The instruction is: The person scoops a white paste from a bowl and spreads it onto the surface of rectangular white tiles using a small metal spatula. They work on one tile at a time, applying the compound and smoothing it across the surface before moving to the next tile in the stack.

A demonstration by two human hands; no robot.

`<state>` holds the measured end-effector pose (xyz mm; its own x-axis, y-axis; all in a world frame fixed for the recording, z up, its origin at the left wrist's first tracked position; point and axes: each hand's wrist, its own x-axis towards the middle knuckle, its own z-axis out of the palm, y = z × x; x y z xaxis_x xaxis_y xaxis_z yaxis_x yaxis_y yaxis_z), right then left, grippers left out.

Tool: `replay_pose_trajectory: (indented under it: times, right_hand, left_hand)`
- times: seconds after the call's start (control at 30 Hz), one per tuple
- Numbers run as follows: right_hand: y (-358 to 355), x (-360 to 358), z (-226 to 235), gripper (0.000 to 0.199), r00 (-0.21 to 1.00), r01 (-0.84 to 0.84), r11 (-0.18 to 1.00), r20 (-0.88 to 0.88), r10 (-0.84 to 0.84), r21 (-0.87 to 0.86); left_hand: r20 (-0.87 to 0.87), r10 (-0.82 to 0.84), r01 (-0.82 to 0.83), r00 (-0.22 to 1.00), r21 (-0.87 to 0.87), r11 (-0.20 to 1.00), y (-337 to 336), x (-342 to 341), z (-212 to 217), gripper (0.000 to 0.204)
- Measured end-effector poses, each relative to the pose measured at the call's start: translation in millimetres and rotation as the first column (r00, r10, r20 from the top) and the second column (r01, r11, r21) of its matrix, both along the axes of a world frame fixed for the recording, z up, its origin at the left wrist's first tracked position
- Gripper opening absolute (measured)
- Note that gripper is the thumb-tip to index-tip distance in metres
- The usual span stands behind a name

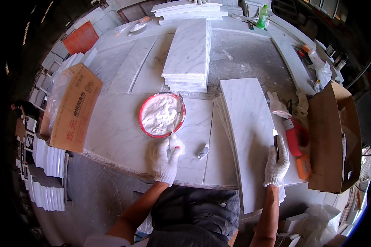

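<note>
Head view, looking down on a marble-topped workbench (pixel 123 131). Stack of long white marble slabs (pixel 251 136) at right, long axis running near to far, near end hanging off the bench edge. Brown cardboard boxes: one far left (pixel 72 109) with red print, one right (pixel 332 138), partly cut off. Red tub of white paste (pixel 160 115) in the middle. Left hand (pixel 165 161) gloved, curled around a paste-smeared scraper handle (pixel 176 142), blade hard to make out. Right hand (pixel 276 164) gloved, closed on a small dark tool (pixel 275 142) atop the stack.

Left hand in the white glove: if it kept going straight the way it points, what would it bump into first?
Probably the red bowl of white paste. The left hand points up the table toward it, though depth is hard to judge.
</note>
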<state>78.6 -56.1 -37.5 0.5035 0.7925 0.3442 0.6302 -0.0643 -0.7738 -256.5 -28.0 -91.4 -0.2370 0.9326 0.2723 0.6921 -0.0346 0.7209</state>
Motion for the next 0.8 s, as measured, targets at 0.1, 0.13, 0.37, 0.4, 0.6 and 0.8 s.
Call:
replay_pose_trajectory:
  times: [0.1, 0.13, 0.37, 0.4, 0.6, 0.8]
  right_hand:
    - [0.6, -0.8, 3.4, 0.039, 1.0, -0.007, 1.0, 0.011, 0.007, -0.003]
    - [0.9, -1.2, 4.9, 0.039, 1.0, -0.01, 1.0, 0.003, 0.01, -0.012]
    - [0.0, 3.0, -0.6, 0.04, 1.0, -0.006, 1.0, -0.023, 0.006, -0.006]
    - [0.5, 2.0, 0.0, 0.04, 1.0, -0.004, 1.0, -0.025, 0.004, -0.01]
    - [1.1, 0.5, 0.4, 0.04, 1.0, 0.001, 1.0, -0.028, -0.002, -0.013]
    - [-0.2, 1.2, 3.4, 0.039, 1.0, -0.002, 1.0, 0.019, 0.002, 0.0]
  left_hand:
    - [-0.019, 0.026, -0.025, 0.999, 0.034, 0.999, -1.3, -1.0, -6.2, 0.046]
    - [-0.014, 0.042, -0.042, 0.999, 0.039, 0.998, -1.8, -1.8, -10.8, 0.045]
    - [-0.075, 0.055, -0.054, 0.996, 0.012, 0.998, -10.1, 2.0, -3.7, 0.045]
    - [-0.101, 0.059, -0.056, 0.993, 0.027, 0.998, -11.1, 0.5, -5.3, 0.043]
    - [-0.204, 0.066, -0.049, 0.977, 0.091, 0.995, -16.5, -4.1, -11.8, 0.038]
    - [-0.075, 0.116, -0.103, 0.99, 0.152, 0.983, -24.9, -0.6, -4.6, 0.042]
